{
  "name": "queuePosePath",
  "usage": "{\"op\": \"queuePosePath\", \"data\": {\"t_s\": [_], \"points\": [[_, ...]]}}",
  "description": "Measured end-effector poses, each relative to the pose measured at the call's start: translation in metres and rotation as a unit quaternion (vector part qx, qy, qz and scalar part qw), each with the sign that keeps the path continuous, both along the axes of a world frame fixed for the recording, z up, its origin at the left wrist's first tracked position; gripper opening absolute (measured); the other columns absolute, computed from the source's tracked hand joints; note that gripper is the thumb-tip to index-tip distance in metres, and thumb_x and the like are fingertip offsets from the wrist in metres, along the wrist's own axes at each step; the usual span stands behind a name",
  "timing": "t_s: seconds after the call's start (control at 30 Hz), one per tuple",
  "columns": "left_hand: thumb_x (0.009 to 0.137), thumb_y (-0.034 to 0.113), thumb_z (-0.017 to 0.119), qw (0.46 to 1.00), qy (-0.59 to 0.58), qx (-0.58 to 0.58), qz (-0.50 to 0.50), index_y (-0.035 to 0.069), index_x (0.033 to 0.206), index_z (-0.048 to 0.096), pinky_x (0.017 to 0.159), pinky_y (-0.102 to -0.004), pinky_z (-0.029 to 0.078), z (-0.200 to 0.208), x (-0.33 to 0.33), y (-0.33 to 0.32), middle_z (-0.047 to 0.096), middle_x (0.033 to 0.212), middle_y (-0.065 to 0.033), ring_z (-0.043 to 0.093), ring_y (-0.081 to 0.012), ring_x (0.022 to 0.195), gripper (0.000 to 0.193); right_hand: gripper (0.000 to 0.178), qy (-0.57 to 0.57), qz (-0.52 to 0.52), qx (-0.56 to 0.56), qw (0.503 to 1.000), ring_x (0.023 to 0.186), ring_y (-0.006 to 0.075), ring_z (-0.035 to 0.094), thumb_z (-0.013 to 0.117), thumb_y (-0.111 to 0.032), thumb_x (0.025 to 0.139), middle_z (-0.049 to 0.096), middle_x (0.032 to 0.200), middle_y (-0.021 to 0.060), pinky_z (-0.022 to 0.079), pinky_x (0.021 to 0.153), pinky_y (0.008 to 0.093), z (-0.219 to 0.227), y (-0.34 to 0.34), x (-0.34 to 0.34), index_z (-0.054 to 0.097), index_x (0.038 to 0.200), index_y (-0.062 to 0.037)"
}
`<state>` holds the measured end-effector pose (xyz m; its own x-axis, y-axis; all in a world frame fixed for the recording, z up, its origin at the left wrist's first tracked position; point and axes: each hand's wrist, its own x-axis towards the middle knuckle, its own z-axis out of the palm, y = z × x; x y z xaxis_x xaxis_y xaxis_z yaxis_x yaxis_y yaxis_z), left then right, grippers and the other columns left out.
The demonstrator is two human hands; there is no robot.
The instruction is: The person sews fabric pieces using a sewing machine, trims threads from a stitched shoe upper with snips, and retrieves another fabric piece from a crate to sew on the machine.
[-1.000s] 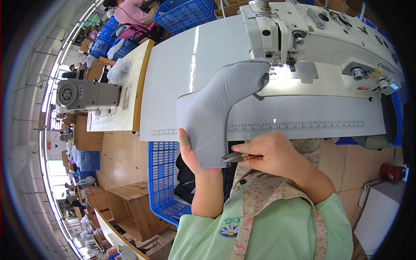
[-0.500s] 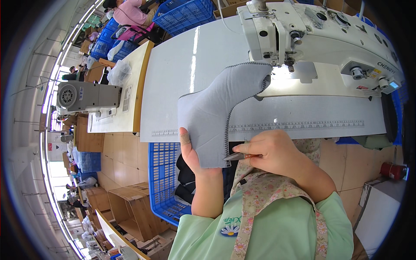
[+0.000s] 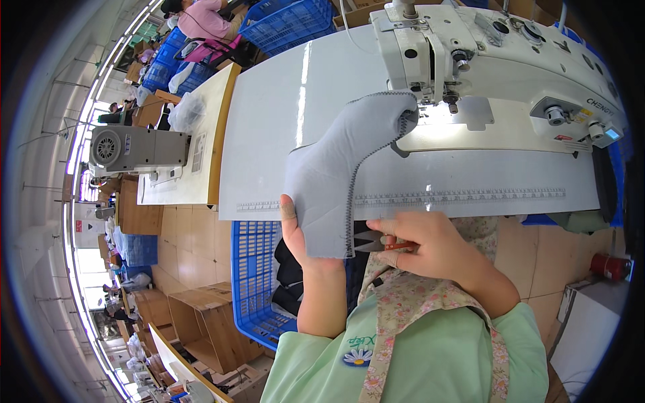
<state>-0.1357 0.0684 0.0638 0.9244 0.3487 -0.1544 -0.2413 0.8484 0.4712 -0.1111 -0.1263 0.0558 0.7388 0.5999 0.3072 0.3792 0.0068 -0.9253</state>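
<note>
Two hands at the worktop (image 3: 269, 134) edge: left hand (image 3: 299, 235) fingers pinching the grey fabric piece (image 3: 329, 181) taut, right hand (image 3: 430, 245) fingers pressed around small snips (image 3: 376, 243) just beside its stitched seam.

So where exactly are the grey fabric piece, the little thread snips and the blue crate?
grey fabric piece (image 3: 322, 181): head view, on its broad middle panel.
thread snips (image 3: 366, 243): head view, on the dark blades beside the fabric's stitched edge.
blue crate (image 3: 252, 269): head view, on its slotted near wall under the table.

The right hand (image 3: 430, 245) has brought the snips (image 3: 376, 243) closer to the grey fabric piece (image 3: 336, 174).
</note>
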Motion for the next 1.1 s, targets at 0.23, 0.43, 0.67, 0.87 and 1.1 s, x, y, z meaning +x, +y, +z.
{"op": "queuePosePath", "data": {"t_s": [0.23, 0.43, 0.67, 0.87, 1.1], "points": [[0.098, 0.037, 0.042, 1.000, -0.020, 0.000, 0.003, -0.007, 0.135, 0.039, 0.105, -0.0473, 0.038, -0.001, -0.001, 0.002, 0.046, 0.136, -0.0225, 0.048, -0.0355, 0.124, 0.057, 0.046, -0.210, -0.032, -0.075, 0.974, 0.057, 0.0193, 0.054, 0.075, -0.019, 0.071, 0.052, 0.066, 0.0020, 0.044, 0.052, 0.0332, 0.006, -0.005, -0.007, 0.066, 0.114, -0.0058], [0.098, 0.040, 0.042, 0.999, 0.000, 0.037, 0.012, -0.001, 0.137, 0.040, 0.106, -0.0469, 0.036, 0.000, -0.001, 0.000, 0.046, 0.137, -0.0172, 0.045, -0.0326, 0.127, 0.056, 0.045, -0.194, -0.058, -0.055, 0.978, 0.057, 0.0189, 0.054, 0.075, -0.020, 0.071, 0.052, 0.066, 0.0019, 0.043, 0.051, 0.0323, 0.003, -0.002, -0.009, 0.066, 0.112, -0.0049], [0.098, 0.040, 0.040, 0.997, 0.003, 0.060, 0.045, -0.001, 0.137, 0.040, 0.107, -0.0464, 0.035, 0.005, -0.002, -0.005, 0.046, 0.138, -0.0174, 0.045, -0.0325, 0.127, 0.056, 0.043, -0.192, -0.062, -0.064, 0.977, 0.057, 0.0190, 0.055, 0.075, -0.020, 0.072, 0.053, 0.066, 0.0024, 0.044, 0.051, 0.0325, 0.004, -0.001, -0.011, 0.067, 0.111, -0.0039], [0.098, 0.042, 0.039, 0.996, -0.003, 0.073, 0.042, -0.001, 0.137, 0.040, 0.106, -0.0458, 0.037, 0.007, -0.003, -0.006, 0.046, 0.137, -0.0175, 0.046, -0.0321, 0.126, 0.057, 0.043, -0.181, -0.068, -0.076, 0.978, 0.057, 0.0194, 0.056, 0.075, -0.020, 0.072, 0.054, 0.066, 0.0027, 0.044, 0.051, 0.0326, 0.005, 0.000, -0.012, 0.067, 0.111, -0.0036], [0.098, 0.043, 0.039, 0.993, 0.009, 0.098, 0.062, -0.001, 0.137, 0.040, 0.104, -0.0474, 0.039, 0.009, -0.003, -0.008, 0.047, 0.136, -0.0182, 0.048, -0.0334, 0.124, 0.059, 0.044, -0.176, -0.069, -0.079, 0.979, 0.058, 0.0195, 0.056, 0.076, -0.019, 0.071, 0.055, 0.066, 0.0028, 0.044, 0.051, 0.0324, 0.006, 0.000, -0.012, 0.066, 0.111, -0.0033]]}}
